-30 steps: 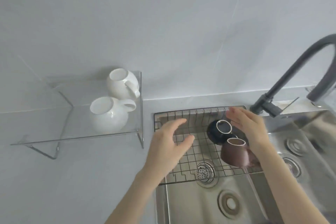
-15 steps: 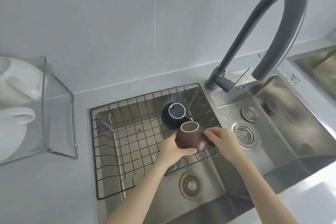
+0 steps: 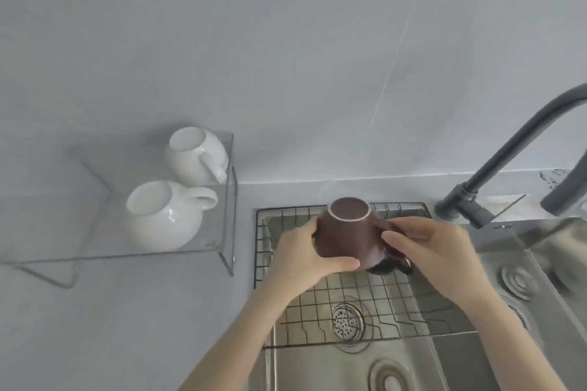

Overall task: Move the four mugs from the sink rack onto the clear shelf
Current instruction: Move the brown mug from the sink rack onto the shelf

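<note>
I hold a brown mug (image 3: pixel 344 240) upside down above the wire sink rack (image 3: pixel 359 308), its base facing me. My left hand (image 3: pixel 305 260) grips its left side, and my right hand (image 3: pixel 435 251) holds the handle side. A dark mug (image 3: pixel 386 268) is mostly hidden under the brown one; only a sliver shows. Two white mugs stand upside down on the clear shelf (image 3: pixel 95 251) at the left: one at the back (image 3: pixel 195 155), one nearer me (image 3: pixel 165 214).
A dark grey curved faucet (image 3: pixel 495 174) rises at the right behind the steel sink (image 3: pixel 349 365). A second basin (image 3: pixel 540 279) with drains lies to the right. Grey counter runs in front of the shelf, and a tiled wall stands behind.
Both hands took hold of the brown mug and lifted it off the rack, up and back. The dark mug stays on the rack, now mostly covered.
</note>
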Motion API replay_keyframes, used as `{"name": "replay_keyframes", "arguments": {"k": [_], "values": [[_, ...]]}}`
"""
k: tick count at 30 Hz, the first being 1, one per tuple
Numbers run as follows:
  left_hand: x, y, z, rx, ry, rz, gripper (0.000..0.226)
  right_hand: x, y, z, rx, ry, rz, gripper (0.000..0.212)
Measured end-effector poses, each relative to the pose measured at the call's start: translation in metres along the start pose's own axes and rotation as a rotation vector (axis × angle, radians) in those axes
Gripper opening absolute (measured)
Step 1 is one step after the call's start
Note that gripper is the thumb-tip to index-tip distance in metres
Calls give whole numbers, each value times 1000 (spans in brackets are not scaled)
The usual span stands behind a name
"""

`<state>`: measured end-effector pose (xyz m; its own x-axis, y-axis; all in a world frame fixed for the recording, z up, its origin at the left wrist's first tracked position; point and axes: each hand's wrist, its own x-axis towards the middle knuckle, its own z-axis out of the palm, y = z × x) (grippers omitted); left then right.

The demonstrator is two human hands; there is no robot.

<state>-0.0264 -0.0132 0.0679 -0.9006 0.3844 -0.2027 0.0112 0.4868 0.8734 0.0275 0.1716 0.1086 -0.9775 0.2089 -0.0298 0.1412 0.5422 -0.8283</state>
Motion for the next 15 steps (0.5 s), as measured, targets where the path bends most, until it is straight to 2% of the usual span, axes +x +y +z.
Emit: {"name": "replay_keyframes", "arguments": {"k": [7,11,15], "values": [[-52,-3,-154,101,428,189,81,20,-134,80,213,-74,-271,14],[-67,-27,-227,25,548,186,91,35,-189,148,242,-62,-324,10],[-65,-55,-276,-5,627,168,87,53,-222,212,238,-60,-306,9]]}}
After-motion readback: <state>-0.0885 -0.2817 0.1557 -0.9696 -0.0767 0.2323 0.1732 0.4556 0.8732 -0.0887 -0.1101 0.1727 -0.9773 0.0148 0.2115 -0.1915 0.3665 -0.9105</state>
